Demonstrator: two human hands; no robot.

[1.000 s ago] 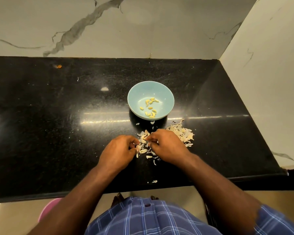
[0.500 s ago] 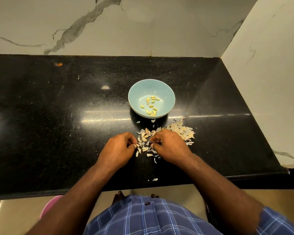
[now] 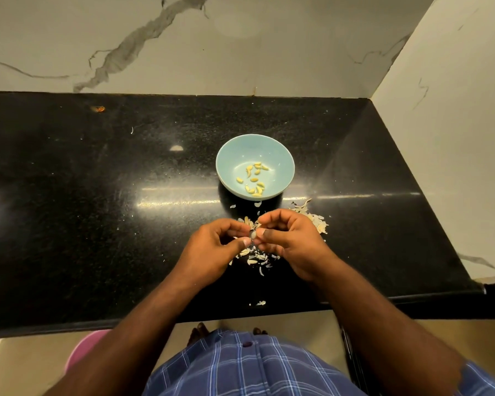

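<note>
Seed [image 3: 253, 234], one, pale: I hold it pinched between the fingertips of my left hand [image 3: 212, 250] and right hand [image 3: 289, 241], just above the husks [image 3: 257, 260] on the black countertop [image 3: 97, 210]. Light-blue bowl [image 3: 232, 164] with peeled kernels [image 3: 255, 180] stands just beyond.

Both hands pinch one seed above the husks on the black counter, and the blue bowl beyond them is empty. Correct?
The blue bowl is not empty; the head view shows yellowish kernels in it. The rest holds: left hand and right hand pinch one seed above the husks on the black counter.
</note>
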